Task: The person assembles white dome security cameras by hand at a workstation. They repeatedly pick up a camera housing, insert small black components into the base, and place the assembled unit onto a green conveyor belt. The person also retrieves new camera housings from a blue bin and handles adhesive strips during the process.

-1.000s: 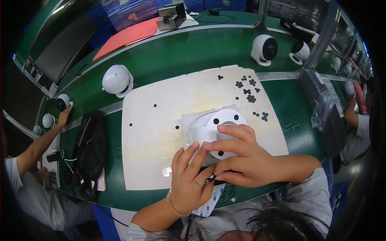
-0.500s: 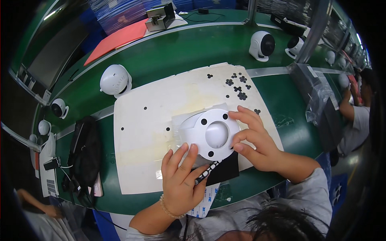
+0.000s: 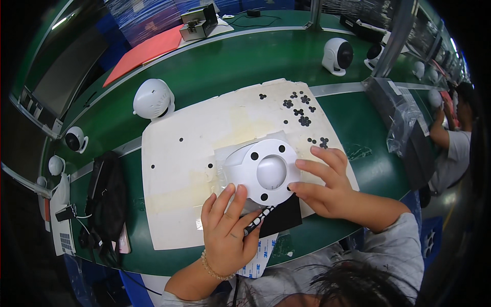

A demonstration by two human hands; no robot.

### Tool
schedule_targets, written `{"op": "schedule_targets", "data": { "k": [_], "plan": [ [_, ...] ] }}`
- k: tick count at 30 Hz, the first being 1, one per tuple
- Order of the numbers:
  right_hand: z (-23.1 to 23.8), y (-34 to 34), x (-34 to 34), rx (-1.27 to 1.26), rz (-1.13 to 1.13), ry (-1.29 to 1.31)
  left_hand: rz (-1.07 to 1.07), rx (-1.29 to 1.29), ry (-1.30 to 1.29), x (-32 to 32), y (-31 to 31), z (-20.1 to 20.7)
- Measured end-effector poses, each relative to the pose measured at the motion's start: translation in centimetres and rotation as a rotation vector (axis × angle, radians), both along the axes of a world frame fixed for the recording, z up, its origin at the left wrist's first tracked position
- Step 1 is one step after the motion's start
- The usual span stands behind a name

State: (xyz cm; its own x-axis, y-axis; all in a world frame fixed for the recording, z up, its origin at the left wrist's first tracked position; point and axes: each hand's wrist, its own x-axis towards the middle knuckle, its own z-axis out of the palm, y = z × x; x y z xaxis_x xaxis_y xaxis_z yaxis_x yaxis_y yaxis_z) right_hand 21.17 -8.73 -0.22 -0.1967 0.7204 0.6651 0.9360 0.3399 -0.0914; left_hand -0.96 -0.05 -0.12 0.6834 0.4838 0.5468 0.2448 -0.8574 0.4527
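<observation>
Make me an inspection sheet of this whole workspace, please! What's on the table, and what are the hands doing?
Surface: green table with a cream board on it.
Things in hand: white part with a round opening and black dots on its face; spotted stick at the left hand, kind unclear.
Clutter: loose dots on the board, some clustered; black bag at left; black sheet in front of the white part.
Left hand: fingertips at the white part's lower left edge.
Right hand: fingers apart, one fingertip at the lower right dot.
Cables: white cable beside the bag; black cord at lower left.
Surroundings: round white gadgets; red sheet; metal box; another person at right.
</observation>
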Motion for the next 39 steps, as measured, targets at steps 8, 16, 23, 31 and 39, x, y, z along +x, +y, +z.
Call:
{"op": "schedule_targets", "data": {
  "k": [8,16,23,31,39],
  "plan": [
    [0.4,-0.1,-0.5,-0.506,0.088,1.061,0.001,0.020,0.003,0.0,0.0,0.0],
    [0.6,2.0,0.0,-0.787,0.317,1.645,-0.053,0.041,0.013,0.0,0.2,-0.1],
    [-0.7,11.0,10.5,-0.197,-0.132,0.990,-0.185,0.002,-0.043,-0.2,0.5,0.1],
    [-5.0,17.3,18.1,-0.348,-0.722,-0.391,-0.301,-0.133,-0.056,-0.1,0.8,-0.1],
    [-2.2,25.1,3.3,-0.602,0.096,-0.244,-0.330,-0.185,-0.067,-0.3,0.5,-0.5]
  ]
}}
